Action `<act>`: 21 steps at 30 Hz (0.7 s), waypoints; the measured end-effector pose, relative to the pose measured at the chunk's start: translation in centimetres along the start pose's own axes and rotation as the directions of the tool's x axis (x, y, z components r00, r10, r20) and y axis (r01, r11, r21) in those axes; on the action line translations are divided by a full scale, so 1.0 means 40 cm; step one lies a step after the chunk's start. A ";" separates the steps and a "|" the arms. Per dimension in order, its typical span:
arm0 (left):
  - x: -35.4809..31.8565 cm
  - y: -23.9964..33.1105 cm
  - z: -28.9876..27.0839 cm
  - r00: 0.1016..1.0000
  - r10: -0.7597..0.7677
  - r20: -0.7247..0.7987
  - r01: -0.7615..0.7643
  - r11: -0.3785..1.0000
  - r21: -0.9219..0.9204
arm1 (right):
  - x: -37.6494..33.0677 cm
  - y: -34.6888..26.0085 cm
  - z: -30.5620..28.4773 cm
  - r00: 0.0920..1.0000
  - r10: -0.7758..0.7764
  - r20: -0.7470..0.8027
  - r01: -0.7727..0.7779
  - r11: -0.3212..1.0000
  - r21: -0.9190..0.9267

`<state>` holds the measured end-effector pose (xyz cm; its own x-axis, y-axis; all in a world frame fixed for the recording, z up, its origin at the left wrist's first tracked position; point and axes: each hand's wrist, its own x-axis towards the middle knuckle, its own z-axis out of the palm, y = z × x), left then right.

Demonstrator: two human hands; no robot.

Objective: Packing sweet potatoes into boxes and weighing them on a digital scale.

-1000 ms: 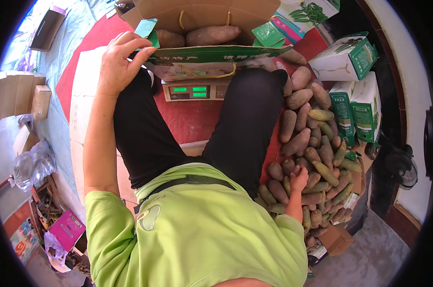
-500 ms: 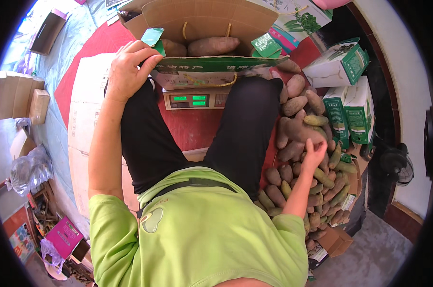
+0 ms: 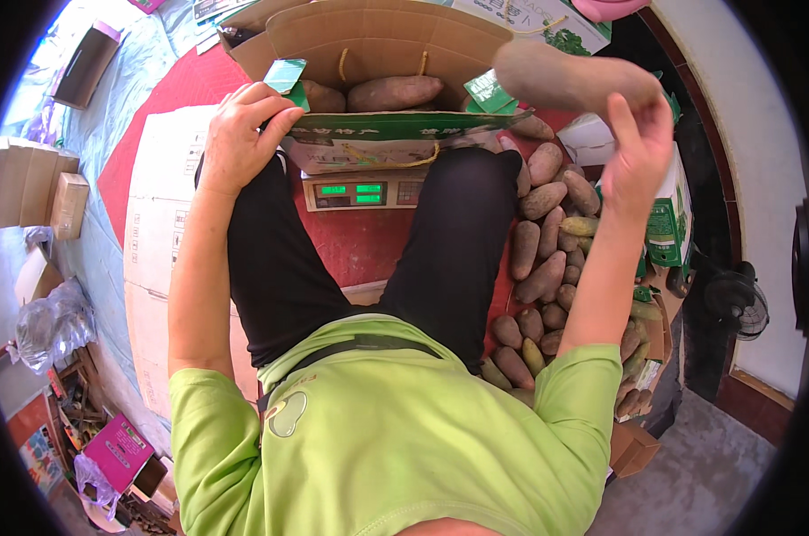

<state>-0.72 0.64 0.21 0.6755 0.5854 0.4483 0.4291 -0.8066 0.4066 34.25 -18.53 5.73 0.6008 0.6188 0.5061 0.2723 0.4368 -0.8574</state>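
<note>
My right hand (image 3: 638,156) holds a large brown sweet potato (image 3: 574,80) in the air, right of the open cardboard box (image 3: 378,140). Motion slightly blurs that hand and the tuber. My left hand (image 3: 248,134) grips the box's near left corner, its fingers by a green flap (image 3: 286,75). Inside the box lie a long sweet potato (image 3: 394,93) and part of another; the box's front wall hides the rest. Beneath its front edge sits a digital scale (image 3: 346,195) with lit green displays.
A heap of sweet potatoes (image 3: 538,279), some yellowish green, lies right of my legs. Beyond it stand green and white cartons (image 3: 668,219) and a small black fan (image 3: 738,302). Flattened cardboard (image 3: 154,241) lies to my left. A pink object (image 3: 608,7) shows at the top.
My right hand has lifted the large sweet potato off the heap, up and away from me, to near the box's right side. The left hand stays at the box corner.
</note>
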 end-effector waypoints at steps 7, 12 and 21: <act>-0.002 -0.005 0.001 1.000 0.031 0.000 -0.031 0.999 -0.009 | 0.033 0.039 0.209 0.933 0.259 0.251 -0.127 0.887 -0.444; -0.001 -0.008 0.006 0.999 -0.041 0.013 0.041 0.998 -0.054 | 0.015 0.109 0.238 0.884 0.034 0.466 0.215 0.855 -0.471; 0.007 -0.011 0.013 1.000 -0.030 0.009 0.030 0.996 -0.078 | -0.179 0.187 -0.088 0.973 0.202 -0.109 -0.228 0.904 -0.360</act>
<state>-0.41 1.09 -0.27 0.6678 0.6084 0.4289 0.4013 -0.7795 0.4809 34.65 -22.00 -4.62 0.7217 0.6193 0.3092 0.3802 0.0186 -0.9247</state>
